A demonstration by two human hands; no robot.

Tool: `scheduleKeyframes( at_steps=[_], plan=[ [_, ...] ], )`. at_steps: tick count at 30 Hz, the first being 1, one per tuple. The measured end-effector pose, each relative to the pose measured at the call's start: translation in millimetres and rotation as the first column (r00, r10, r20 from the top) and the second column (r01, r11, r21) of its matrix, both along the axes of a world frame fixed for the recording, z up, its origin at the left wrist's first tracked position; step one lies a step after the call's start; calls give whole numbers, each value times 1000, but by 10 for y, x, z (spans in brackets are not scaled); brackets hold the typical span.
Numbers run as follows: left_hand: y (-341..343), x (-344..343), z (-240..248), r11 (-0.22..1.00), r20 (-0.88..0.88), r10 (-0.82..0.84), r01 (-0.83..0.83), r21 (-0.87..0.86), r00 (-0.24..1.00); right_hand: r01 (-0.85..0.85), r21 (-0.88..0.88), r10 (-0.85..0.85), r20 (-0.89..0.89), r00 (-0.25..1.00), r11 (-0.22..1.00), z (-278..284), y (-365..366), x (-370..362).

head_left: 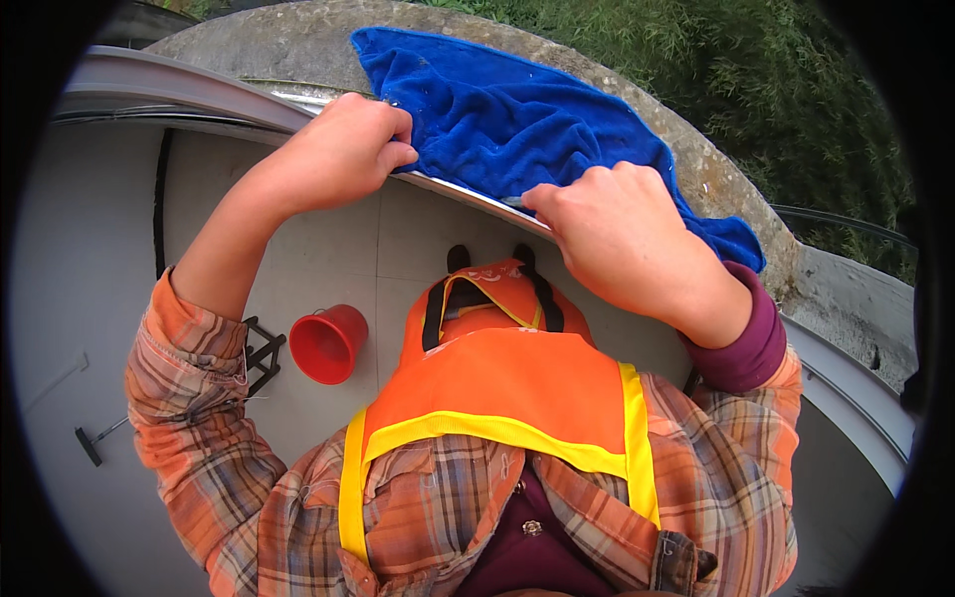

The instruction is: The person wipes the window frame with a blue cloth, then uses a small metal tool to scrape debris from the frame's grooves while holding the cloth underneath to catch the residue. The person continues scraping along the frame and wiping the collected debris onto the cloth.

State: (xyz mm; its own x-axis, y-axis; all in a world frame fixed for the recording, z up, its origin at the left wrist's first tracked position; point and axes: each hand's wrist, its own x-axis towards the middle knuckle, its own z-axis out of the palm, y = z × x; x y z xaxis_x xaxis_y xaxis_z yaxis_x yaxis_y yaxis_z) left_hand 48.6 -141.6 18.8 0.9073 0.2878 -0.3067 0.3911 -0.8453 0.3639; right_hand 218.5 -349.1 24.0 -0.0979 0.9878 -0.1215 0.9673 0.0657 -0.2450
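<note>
A blue plush cloth (pixel 517 119) lies rumpled over the stone ledge in front of me, its near edge along a white window sill (pixel 477 199). At the cloth's left end my left hand (pixel 348 149) is closed, thumb and fingers pinched on its edge. My right hand (pixel 632 234) is closed too, knuckles up, at the near right edge of the cloth. Its fingertips press on the cloth beside the sill; a small pale bit shows by them that I cannot make out. The undersides of both hands are hidden.
Below on the tiled floor stand a red bucket (pixel 328 343) and a dark folding stool (pixel 264 353), partly behind my left sleeve. A long-handled tool (pixel 95 443) lies farther left. Beyond the concrete ledge (pixel 288 45) is green foliage (pixel 716 80). A pale window frame (pixel 189 85) runs along the left.
</note>
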Motion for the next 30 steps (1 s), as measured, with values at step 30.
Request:
scheduleKeyframes(
  at_steps=[30],
  plan=[
    [-198,200,5,994,29,-111,112,-5,993,160,148,-137,-154,979,976,-609,-102,-212]
  ],
)
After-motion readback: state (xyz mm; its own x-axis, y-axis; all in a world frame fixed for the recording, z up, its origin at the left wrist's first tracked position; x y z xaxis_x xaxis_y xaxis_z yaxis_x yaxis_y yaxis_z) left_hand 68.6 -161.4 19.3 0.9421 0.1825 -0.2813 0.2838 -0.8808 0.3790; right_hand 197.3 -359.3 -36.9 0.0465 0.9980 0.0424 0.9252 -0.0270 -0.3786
